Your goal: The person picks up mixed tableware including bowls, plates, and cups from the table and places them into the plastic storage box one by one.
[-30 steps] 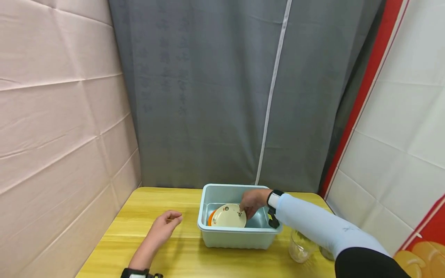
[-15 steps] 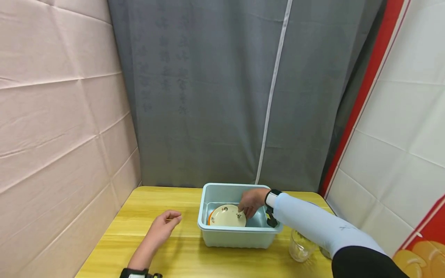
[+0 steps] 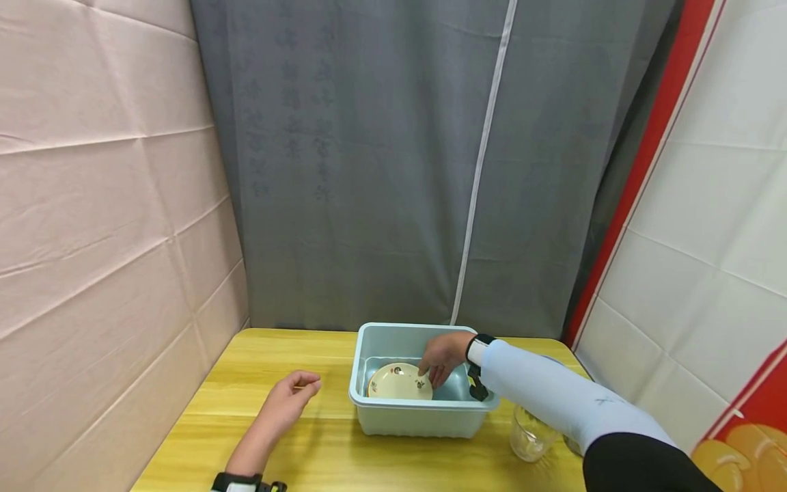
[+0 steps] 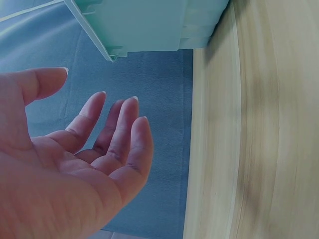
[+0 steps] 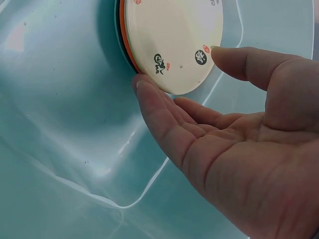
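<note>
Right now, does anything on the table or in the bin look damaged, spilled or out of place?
Nothing stands out: the right hand holds the cream plate, with an orange rim beneath, inside the bin; no spill or break shows. The sleeve partly hides the glass.

Plate (image 3: 398,384) in bin (image 3: 424,420), left of right hand (image 3: 445,354); left hand (image 3: 287,402) farther left, outside; glass (image 3: 529,441) right of grip (on table (image 3: 344,468)); curtain (image 3: 369,178) behind.

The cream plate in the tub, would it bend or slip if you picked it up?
The cream plate probably won't bend: its edge curves evenly. It might slip, since its printed face looks smooth. Being round, it could roll on edge.
</note>
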Tool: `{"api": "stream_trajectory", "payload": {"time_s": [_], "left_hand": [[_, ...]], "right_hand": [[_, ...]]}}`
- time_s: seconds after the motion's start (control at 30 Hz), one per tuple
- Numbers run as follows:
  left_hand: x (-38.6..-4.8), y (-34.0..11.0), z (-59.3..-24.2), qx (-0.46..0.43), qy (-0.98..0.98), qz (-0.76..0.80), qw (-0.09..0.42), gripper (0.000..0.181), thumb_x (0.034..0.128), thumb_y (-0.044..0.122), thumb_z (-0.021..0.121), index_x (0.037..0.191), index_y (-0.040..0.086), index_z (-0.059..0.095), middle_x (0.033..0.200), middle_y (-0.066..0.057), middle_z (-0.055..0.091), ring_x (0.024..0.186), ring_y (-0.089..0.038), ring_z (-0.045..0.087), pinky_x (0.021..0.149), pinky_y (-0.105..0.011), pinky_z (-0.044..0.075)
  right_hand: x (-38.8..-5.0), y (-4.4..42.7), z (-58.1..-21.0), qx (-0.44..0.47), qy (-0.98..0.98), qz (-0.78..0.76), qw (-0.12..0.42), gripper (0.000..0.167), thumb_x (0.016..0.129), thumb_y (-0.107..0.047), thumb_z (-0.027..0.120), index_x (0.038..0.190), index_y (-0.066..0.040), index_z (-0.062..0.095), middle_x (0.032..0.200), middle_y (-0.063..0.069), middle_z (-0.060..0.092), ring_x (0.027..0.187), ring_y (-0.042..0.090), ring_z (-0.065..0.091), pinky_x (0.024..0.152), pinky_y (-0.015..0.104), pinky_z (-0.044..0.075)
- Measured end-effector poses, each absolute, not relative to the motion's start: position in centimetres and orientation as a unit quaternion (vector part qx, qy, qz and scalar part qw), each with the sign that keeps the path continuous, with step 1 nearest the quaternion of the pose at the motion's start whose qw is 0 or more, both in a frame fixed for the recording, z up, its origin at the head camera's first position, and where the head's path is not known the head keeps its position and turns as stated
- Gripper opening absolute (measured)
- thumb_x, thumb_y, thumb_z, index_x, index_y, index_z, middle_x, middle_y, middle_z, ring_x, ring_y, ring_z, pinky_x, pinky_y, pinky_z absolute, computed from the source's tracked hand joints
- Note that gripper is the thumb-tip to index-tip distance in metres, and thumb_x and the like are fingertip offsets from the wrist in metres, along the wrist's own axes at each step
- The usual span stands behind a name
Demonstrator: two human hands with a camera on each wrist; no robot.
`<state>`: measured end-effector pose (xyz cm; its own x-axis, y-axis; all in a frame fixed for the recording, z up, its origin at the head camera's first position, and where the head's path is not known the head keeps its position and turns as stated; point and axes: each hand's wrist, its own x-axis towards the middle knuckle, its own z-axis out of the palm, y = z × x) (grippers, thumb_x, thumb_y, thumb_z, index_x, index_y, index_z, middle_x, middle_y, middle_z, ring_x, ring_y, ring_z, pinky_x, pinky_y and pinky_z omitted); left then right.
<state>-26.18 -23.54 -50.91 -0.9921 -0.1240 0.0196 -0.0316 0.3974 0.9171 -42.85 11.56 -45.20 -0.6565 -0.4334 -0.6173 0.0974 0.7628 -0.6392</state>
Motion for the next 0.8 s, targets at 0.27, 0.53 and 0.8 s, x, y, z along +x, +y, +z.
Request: {"api": "stream_trajectory", "payload": {"time_s": [0.27, 0.53, 0.8], "left_hand": [[-26.2, -23.3, -51.0, 0.042, -0.836, -0.545, 0.043, 0.033, 0.1108, 0.032, 0.069, 0.131, 0.006, 0.073, 0.126, -0.01, 0.07, 0.118, -0.029, 0.068, 0.091, -0.048, 0.059], [-26.5, -23.0, -50.8, 0.037, -0.839, -0.541, 0.039, 0.033, 0.1106, 0.031, 0.068, 0.13, 0.006, 0.073, 0.126, -0.011, 0.071, 0.118, -0.031, 0.068, 0.091, -0.048, 0.059], [-26.5, -22.9, -50.6, 0.032, -0.843, -0.536, 0.034, 0.034, 0.1109, 0.033, 0.068, 0.131, 0.006, 0.073, 0.127, -0.011, 0.071, 0.12, -0.032, 0.068, 0.092, -0.049, 0.059]], "right_hand": [[-42.5, 11.8, -44.7, -0.1, 0.843, -0.331, 0.411, 0.033, 0.108, -0.013, 0.067, 0.124, 0.016, 0.069, 0.119, 0.036, 0.073, 0.115, 0.046, 0.075, 0.107, 0.052, 0.058], [-42.5, 13.0, -44.3, -0.105, 0.842, -0.348, 0.398, 0.04, 0.108, -0.016, 0.068, 0.131, 0.017, 0.067, 0.126, 0.038, 0.071, 0.121, 0.048, 0.072, 0.11, 0.054, 0.056], [-41.1, 14.8, -41.4, -0.129, 0.832, -0.413, 0.349, 0.031, 0.11, -0.02, 0.068, 0.124, 0.008, 0.069, 0.129, 0.034, 0.069, 0.123, 0.048, 0.071, 0.109, 0.058, 0.056]]}}
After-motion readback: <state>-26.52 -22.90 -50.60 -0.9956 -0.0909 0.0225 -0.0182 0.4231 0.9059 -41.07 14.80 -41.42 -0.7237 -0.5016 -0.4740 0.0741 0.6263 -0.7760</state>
